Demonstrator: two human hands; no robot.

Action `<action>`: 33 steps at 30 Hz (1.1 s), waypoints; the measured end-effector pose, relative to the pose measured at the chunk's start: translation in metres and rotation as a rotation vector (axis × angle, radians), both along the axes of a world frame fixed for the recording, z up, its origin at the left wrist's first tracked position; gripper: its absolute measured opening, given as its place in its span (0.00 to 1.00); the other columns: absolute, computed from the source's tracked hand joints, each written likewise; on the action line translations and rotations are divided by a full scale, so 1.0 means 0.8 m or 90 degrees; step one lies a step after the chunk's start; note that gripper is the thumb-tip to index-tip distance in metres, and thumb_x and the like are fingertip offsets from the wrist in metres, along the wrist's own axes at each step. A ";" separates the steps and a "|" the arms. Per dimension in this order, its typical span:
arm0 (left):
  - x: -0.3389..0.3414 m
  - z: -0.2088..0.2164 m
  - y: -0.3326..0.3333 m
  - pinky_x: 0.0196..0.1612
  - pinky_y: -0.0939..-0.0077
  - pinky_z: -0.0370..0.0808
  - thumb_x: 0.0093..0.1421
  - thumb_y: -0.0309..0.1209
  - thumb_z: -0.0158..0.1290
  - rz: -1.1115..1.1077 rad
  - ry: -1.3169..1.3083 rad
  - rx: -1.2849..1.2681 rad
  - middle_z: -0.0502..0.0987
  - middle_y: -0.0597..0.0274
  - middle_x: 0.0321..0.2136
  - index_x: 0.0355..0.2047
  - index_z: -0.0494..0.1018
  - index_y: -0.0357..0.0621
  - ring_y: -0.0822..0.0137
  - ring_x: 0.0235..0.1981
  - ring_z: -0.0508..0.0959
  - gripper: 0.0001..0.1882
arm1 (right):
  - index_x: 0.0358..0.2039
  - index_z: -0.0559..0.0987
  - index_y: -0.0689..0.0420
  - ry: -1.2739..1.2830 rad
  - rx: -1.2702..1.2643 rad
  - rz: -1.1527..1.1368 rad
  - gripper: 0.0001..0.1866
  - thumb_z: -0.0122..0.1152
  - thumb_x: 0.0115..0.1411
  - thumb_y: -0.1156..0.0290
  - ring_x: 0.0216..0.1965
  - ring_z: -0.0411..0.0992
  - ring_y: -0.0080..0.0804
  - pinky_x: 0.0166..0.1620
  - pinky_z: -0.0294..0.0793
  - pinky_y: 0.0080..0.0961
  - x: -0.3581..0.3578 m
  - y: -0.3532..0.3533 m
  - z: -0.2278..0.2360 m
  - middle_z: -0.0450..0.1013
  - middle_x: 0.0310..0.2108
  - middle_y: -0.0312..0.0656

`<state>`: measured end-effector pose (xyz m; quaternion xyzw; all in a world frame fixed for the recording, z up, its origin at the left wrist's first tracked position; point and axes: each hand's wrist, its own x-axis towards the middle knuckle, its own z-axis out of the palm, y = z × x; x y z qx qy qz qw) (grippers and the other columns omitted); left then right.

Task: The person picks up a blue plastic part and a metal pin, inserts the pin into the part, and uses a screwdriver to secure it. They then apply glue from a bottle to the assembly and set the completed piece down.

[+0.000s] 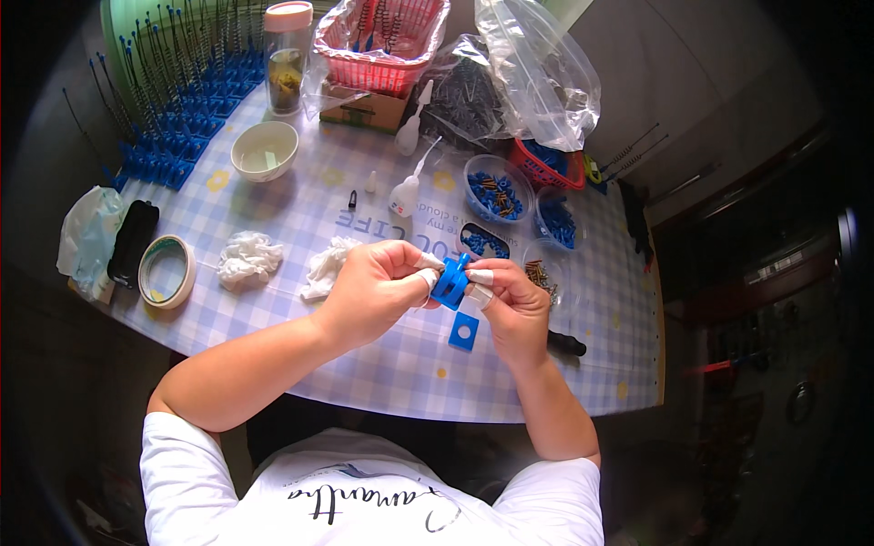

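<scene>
A blue part (450, 284) was held above the checked tablecloth (391, 382), in front of the torso and between the two hands. Its left side was pinched by the thumb and fingers of the left hand (391, 284), and its right side was pinched by the right hand (512, 308); the exact contact was partly hidden by the fingers. White wrappings (480, 276) were worn on several fingertips (by which some feel might be dulled). If the two pinches were pressed unevenly, the part could be twisted askew or flicked loose, since only its edges seemed to be gripped. If it were dropped, the flat blue plate (455, 337) with a round hole, left lying just below the hands, could be struck and pushed aside. By a careless outward swing of the right hand, the brass-coloured pieces (539, 276) nearby could be scattered.
</scene>
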<state>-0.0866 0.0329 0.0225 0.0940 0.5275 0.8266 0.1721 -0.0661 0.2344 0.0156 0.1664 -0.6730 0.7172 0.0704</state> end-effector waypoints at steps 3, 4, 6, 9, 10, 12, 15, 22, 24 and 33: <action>0.001 0.000 -0.001 0.42 0.76 0.79 0.59 0.22 0.52 -0.002 0.020 -0.023 0.80 0.55 0.34 0.37 0.74 0.29 0.71 0.34 0.80 0.08 | 0.37 0.80 0.61 0.009 0.003 -0.009 0.10 0.62 0.54 0.87 0.43 0.73 0.23 0.45 0.75 0.19 0.001 -0.001 0.001 0.73 0.44 0.41; 0.002 0.000 -0.001 0.42 0.76 0.79 0.59 0.22 0.52 -0.003 0.017 -0.010 0.80 0.55 0.35 0.38 0.74 0.29 0.71 0.35 0.80 0.08 | 0.37 0.80 0.61 0.012 0.003 -0.009 0.10 0.62 0.55 0.86 0.42 0.73 0.23 0.44 0.75 0.19 0.001 -0.001 0.001 0.72 0.44 0.41; 0.004 0.001 0.000 0.43 0.76 0.79 0.59 0.22 0.52 -0.005 0.015 0.003 0.80 0.55 0.35 0.39 0.74 0.29 0.71 0.36 0.80 0.09 | 0.37 0.80 0.61 0.020 0.018 -0.018 0.10 0.62 0.55 0.86 0.42 0.73 0.23 0.44 0.75 0.18 0.002 -0.001 0.000 0.72 0.44 0.41; 0.009 0.000 0.002 0.44 0.76 0.79 0.60 0.22 0.53 -0.006 0.030 0.015 0.80 0.56 0.36 0.41 0.74 0.29 0.72 0.37 0.80 0.10 | 0.36 0.79 0.61 0.049 0.036 -0.031 0.10 0.63 0.54 0.86 0.42 0.73 0.22 0.44 0.75 0.18 0.004 -0.005 0.003 0.72 0.44 0.41; 0.011 -0.002 0.004 0.44 0.77 0.78 0.60 0.22 0.54 -0.001 0.018 0.030 0.80 0.56 0.36 0.42 0.74 0.30 0.72 0.37 0.80 0.11 | 0.36 0.79 0.61 0.070 0.040 -0.034 0.10 0.63 0.54 0.86 0.42 0.73 0.22 0.44 0.76 0.17 0.005 -0.006 0.004 0.71 0.44 0.40; 0.014 -0.003 0.006 0.44 0.77 0.78 0.60 0.22 0.54 0.004 0.006 0.044 0.80 0.56 0.37 0.43 0.75 0.30 0.72 0.38 0.79 0.11 | 0.36 0.79 0.61 0.083 0.046 -0.036 0.10 0.63 0.53 0.87 0.42 0.73 0.22 0.43 0.75 0.17 0.004 -0.004 0.004 0.71 0.44 0.40; 0.019 -0.002 0.007 0.47 0.73 0.79 0.60 0.23 0.55 -0.002 -0.028 0.069 0.80 0.54 0.40 0.46 0.75 0.32 0.68 0.39 0.80 0.13 | 0.35 0.79 0.61 0.100 0.081 -0.044 0.11 0.65 0.51 0.88 0.40 0.72 0.21 0.41 0.74 0.17 0.003 -0.001 0.007 0.70 0.43 0.40; 0.025 0.000 0.011 0.45 0.76 0.77 0.61 0.22 0.54 0.018 -0.065 0.107 0.80 0.56 0.38 0.45 0.76 0.31 0.72 0.39 0.79 0.12 | 0.34 0.79 0.59 0.143 0.151 -0.043 0.13 0.68 0.48 0.87 0.37 0.73 0.24 0.38 0.74 0.18 0.003 0.001 0.012 0.71 0.39 0.39; 0.024 -0.001 0.011 0.45 0.76 0.77 0.61 0.22 0.54 0.020 -0.064 0.097 0.80 0.56 0.38 0.45 0.76 0.31 0.72 0.39 0.79 0.12 | 0.33 0.79 0.59 0.154 0.172 -0.044 0.13 0.68 0.47 0.87 0.37 0.73 0.24 0.37 0.74 0.18 0.001 0.004 0.014 0.71 0.38 0.39; 0.020 -0.003 0.011 0.43 0.69 0.81 0.59 0.25 0.58 0.015 -0.093 0.091 0.80 0.57 0.37 0.42 0.77 0.36 0.69 0.39 0.81 0.11 | 0.30 0.79 0.60 0.152 0.222 -0.069 0.11 0.69 0.47 0.86 0.35 0.74 0.24 0.35 0.74 0.19 -0.001 0.003 0.013 0.72 0.36 0.39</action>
